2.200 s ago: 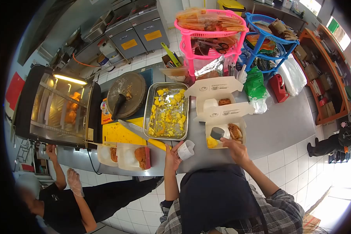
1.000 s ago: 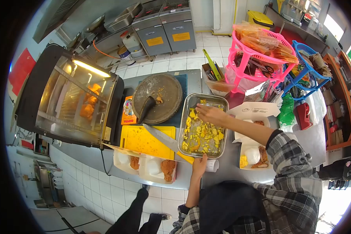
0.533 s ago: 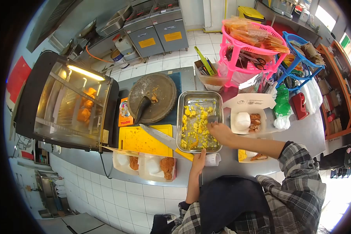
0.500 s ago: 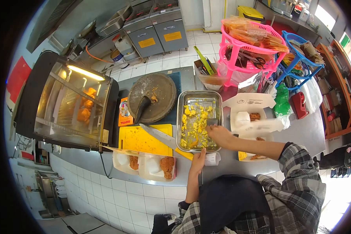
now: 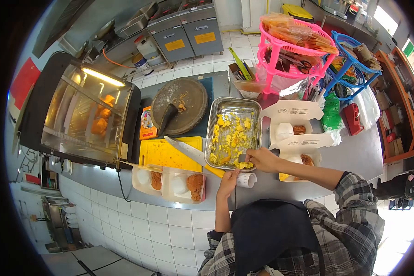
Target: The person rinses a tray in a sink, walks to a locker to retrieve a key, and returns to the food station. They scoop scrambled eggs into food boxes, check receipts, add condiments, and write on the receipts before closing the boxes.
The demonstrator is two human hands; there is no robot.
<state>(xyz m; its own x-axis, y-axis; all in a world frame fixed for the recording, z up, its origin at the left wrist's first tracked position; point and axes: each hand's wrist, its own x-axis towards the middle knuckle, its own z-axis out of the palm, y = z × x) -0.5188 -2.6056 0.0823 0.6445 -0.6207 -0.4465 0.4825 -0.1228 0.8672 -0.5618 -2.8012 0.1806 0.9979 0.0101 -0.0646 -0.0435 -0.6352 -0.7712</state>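
Observation:
A rectangular metal tray [image 5: 210,133] holds yellow scrambled pieces. My left hand [image 5: 227,183] grips its near edge, beside a curled white paper [image 5: 247,180]. In my right hand [image 5: 262,159] is a small dark scoop [image 5: 242,159], its end among the yellow pieces at the tray's near right corner. Right of the tray stand two open white boxes with rice and chicken, the farther box [image 5: 303,111] and the nearer box [image 5: 299,149]. A large knife [image 5: 186,151] with a yellow handle lies left of the tray, partly over a yellow cutting board [image 5: 158,154].
Two more open boxes [image 5: 169,185] with rice and fried chicken sit at the front left edge. A stone mortar [image 5: 193,103] with a dark pestle [image 5: 166,120] stands behind the board. A lit glass warmer [image 5: 85,115] is at left; pink [image 5: 273,60] and blue baskets [image 5: 354,85] stand back right.
My right hand has moved toward the tray's near edge with the scoop. The tray is tilted slightly compared with before. The nearer right box's lid now appears more raised.

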